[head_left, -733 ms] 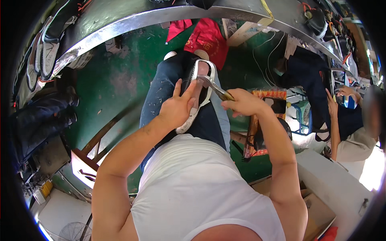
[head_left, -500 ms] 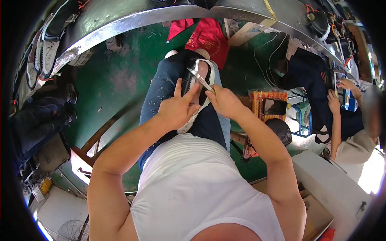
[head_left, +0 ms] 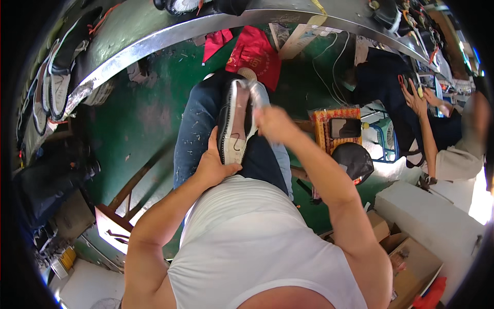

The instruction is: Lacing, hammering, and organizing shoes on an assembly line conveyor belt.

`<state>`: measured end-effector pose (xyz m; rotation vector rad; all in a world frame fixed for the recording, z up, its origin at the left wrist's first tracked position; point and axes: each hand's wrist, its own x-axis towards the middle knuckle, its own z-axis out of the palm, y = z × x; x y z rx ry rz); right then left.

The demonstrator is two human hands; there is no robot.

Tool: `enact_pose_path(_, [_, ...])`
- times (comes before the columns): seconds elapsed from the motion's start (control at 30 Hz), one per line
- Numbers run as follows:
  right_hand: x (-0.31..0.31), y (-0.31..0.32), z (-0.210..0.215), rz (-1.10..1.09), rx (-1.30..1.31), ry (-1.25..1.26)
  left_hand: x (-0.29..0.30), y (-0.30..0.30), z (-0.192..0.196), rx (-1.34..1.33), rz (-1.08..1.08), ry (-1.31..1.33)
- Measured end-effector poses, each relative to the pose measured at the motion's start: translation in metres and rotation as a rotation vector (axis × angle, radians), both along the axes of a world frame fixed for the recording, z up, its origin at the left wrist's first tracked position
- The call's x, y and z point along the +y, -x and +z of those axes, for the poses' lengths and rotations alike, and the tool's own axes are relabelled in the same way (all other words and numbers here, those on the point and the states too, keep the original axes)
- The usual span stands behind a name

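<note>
Black-edged shoe (head_left: 234, 123) lies along the lap, left hand (head_left: 212, 167) clamped on its heel to steady it while right hand (head_left: 275, 122), blurred, grips a tool (head_left: 256, 92).

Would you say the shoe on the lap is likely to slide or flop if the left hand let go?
Probably it would slide: the shoe lies sole-up along a sloping thigh, steadied at its near end by the left hand. It looks fairly stiff, keeping its shape unsupported in the middle. It seems light, since one hand steadies it while the blurred right hand works at it.
</note>
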<state>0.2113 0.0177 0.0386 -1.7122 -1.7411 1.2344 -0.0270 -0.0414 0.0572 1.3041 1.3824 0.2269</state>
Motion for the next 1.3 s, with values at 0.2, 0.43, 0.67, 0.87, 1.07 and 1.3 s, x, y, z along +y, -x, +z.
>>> enact_pose_path(0.2, [-0.043, -0.020, -0.004, -0.224, 0.322, 0.246, 0.020, 0.005, 0.022, 0.140, -0.052, -0.089])
enact_pose_path(0.43, [-0.072, -0.049, -0.008, -0.549, 0.467, 0.329, 0.064, 0.038, 0.124, -0.296, 0.111, -0.627])
enact_pose_path(0.67, [-0.061, -0.042, 0.031, -0.186, 0.226, 0.232, 0.123, -0.013, 0.009, -0.305, 0.009, -0.167])
enact_pose_path(0.87, [-0.058, -0.029, 0.066, 0.214, 0.102, 0.319, 0.041, 0.014, -0.011, 0.039, 0.030, -0.397])
enact_pose_path(1.07, [-0.001, -0.007, 0.099, 0.582, -0.168, 0.433, 0.019, -0.010, 0.001, 0.052, 0.068, -0.726])
enact_pose_path(1.3, [0.006, -0.018, 0.074, 0.773, -0.468, 0.245, 0.019, -0.010, -0.088, -0.694, 0.518, 0.081])
